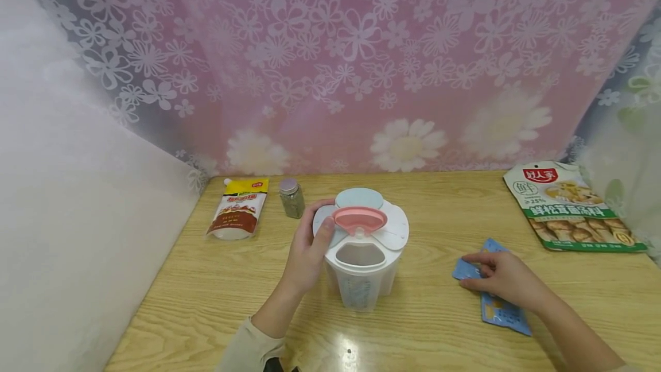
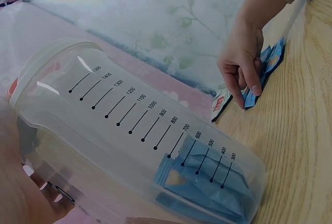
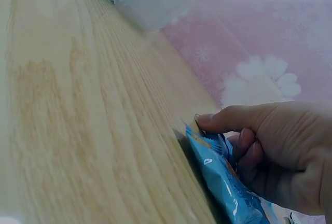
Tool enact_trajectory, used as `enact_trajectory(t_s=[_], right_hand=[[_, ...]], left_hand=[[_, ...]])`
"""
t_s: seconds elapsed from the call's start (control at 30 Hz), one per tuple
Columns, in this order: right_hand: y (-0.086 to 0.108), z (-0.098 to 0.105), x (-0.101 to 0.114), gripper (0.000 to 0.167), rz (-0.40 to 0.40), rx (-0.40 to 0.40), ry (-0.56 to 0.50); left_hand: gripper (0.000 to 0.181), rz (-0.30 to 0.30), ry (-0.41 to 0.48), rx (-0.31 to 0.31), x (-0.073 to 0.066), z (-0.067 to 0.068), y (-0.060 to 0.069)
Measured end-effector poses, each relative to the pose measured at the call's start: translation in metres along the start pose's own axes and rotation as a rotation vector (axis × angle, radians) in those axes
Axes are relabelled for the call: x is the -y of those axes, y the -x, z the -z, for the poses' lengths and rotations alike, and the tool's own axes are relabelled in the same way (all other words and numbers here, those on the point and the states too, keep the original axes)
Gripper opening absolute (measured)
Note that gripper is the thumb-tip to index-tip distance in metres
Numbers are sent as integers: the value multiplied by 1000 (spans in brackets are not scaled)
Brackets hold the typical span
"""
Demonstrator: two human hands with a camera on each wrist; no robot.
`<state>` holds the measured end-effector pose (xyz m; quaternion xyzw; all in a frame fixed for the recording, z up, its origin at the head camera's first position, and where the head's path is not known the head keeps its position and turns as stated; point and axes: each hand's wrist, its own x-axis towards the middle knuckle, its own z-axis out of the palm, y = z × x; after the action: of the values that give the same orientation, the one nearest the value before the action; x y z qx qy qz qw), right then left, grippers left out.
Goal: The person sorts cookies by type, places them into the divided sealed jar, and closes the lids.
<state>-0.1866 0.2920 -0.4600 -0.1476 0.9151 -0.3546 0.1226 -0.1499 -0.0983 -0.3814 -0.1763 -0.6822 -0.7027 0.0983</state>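
Observation:
A clear container (image 1: 360, 289) with measuring marks stands upright, its white lid (image 1: 396, 225) carrying a pink flap and an opening at the front. My left hand (image 1: 306, 254) grips its left side, thumb on the lid. Inside the container (image 2: 119, 115) lie blue packets (image 2: 220, 180), low down in the left wrist view. To the right, two blue packets (image 1: 503, 313) lie crossed on the table. My right hand (image 1: 508, 280) has thumb and index finger around the end of the smaller-looking one (image 1: 466, 269); in the right wrist view its other fingers curl beside a packet (image 3: 220, 180).
At the back left are a yellow, white and brown pouch (image 1: 237, 209) and a small jar (image 1: 292, 200) with a purplish lid. A large green and white food bag (image 1: 573, 208) lies at the back right. A pink flowered curtain (image 1: 330, 73) hangs behind the wooden table (image 1: 206, 303).

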Motion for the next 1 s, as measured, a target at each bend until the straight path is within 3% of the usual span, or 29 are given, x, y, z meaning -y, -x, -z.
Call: enact_trajectory(t_s=[0.4,0.57,0.8,1.0], right_hand=[[-1,0,6,43,8,-90,-20],[-2,3,9,40,2,-67,-33],[-2,7,11,19,34,-49,-78],[-1,11,11,24,21,13,-189]], left_hand=[[36,-12,-11,-4,3,0,-1],[36,-16,-18,3,4,1,-1],[37,-10,-18,0,4,1,-1],[36,-4,-19,-4,2,0,-1]])
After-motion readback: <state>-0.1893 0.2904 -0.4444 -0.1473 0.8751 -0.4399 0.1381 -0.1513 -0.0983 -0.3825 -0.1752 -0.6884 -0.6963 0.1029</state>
